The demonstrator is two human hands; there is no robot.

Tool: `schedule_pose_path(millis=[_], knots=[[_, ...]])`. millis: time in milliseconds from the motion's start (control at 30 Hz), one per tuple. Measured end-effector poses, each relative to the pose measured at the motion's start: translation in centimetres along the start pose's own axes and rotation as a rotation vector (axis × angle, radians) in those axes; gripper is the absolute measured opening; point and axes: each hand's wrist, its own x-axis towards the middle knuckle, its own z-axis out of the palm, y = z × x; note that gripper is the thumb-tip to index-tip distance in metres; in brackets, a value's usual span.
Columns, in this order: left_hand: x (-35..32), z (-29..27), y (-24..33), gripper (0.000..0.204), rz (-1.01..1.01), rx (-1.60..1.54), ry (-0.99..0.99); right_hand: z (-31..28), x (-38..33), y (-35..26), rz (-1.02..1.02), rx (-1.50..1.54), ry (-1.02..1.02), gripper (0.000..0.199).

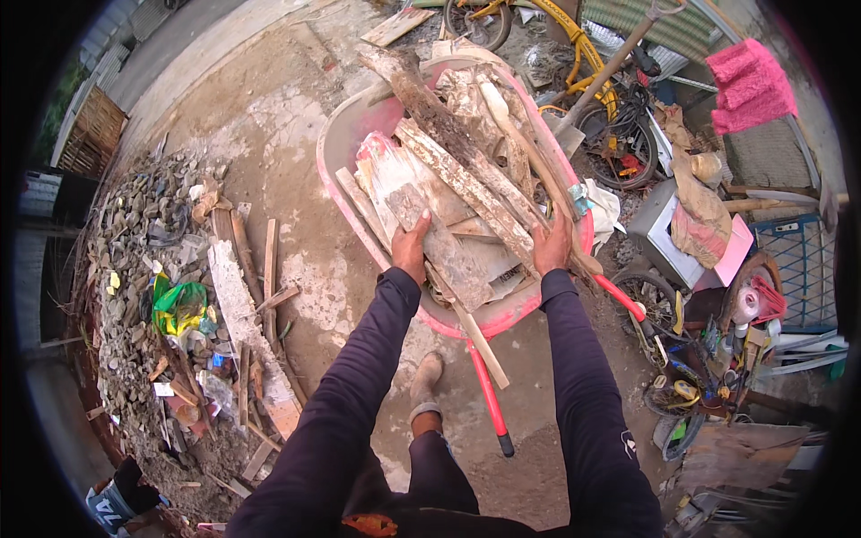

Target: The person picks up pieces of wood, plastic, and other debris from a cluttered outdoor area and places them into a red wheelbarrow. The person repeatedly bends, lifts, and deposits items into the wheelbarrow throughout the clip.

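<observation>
A red-rimmed wheelbarrow [430,323] stands in front of me, heaped with scrap wood and crumpled plastic. My left hand [411,249] grips the left edge of a short, dirty board [448,255], its thumb lying on top. At the load's right side, my right hand [552,244] closes around the near end of a long, paint-flecked plank [466,190]; its fingers are partly hidden. Beside that plank lies a thick, dark, rough timber [430,112]. A narrow wood strip [480,339] sticks out over the near rim, between the red handles [489,394].
Rubble [134,260] with loose planks [247,305] and a green-and-yellow plastic bag [177,305] lies left. A shovel [619,58], a yellow bicycle frame [587,49] and mixed scrap crowd the right. My boot [428,381] stands on the dirt below the wheelbarrow.
</observation>
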Motion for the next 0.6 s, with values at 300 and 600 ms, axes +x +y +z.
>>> schedule_pose_path(millis=[300, 600], knots=[[4.6, 4.1, -4.8, 0.086, 0.387, 1.014, 0.0, -6.2, -24.6, 3.3, 0.564, 0.319, -0.157, 0.056], [7.6, 8.7, -1.7, 0.058, 0.317, 1.384, -0.075, -5.3, -36.7, 2.8, 0.656, 0.305, -0.498, 0.042]])
